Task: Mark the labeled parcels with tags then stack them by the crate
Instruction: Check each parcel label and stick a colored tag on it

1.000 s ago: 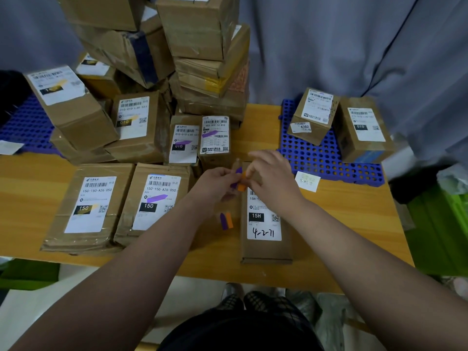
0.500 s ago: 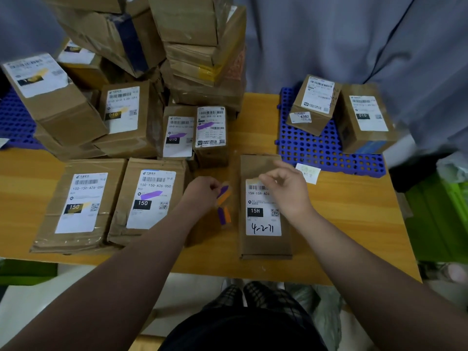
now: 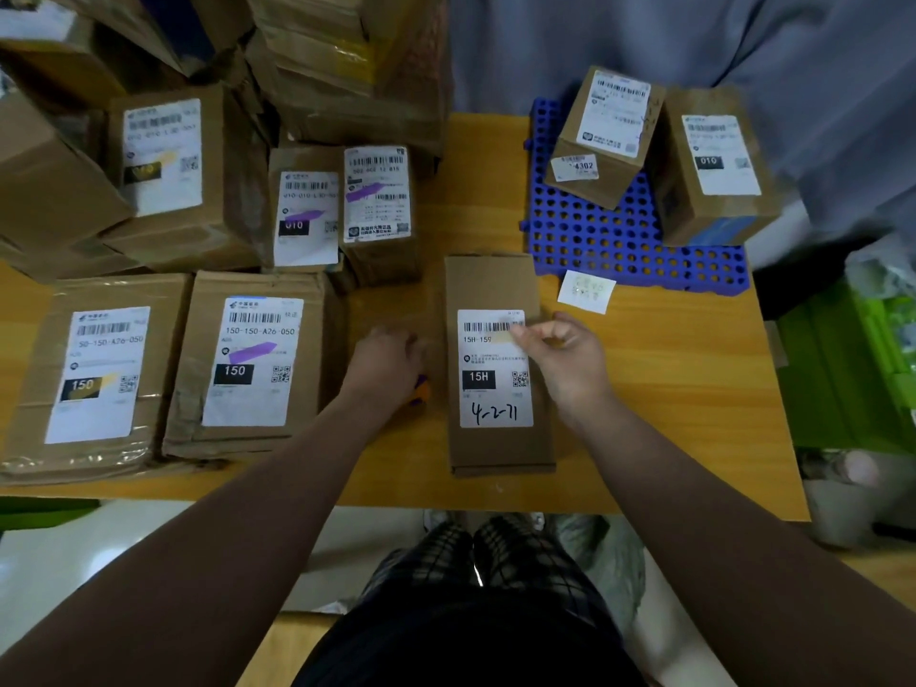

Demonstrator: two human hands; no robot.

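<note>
A narrow brown parcel with a white "15H" label lies on the wooden table in front of me. My right hand pinches a pale yellow tag and holds it against the top of that label. My left hand rests curled just left of the parcel, holding the strip of purple and orange tags, mostly hidden under it. Two flat "150" parcels, one purple-tagged and one yellow-tagged, lie at the left.
A tall pile of brown boxes stands at the back left, with two small tagged parcels before it. A blue perforated pallet at the back right carries two boxes. A small paper slip lies by it. Green crates stand at the right.
My right hand pulled a yellow tag off the strip and brought it onto the 15H label. My left hand lowered the tag strip to the table left of the parcel.
</note>
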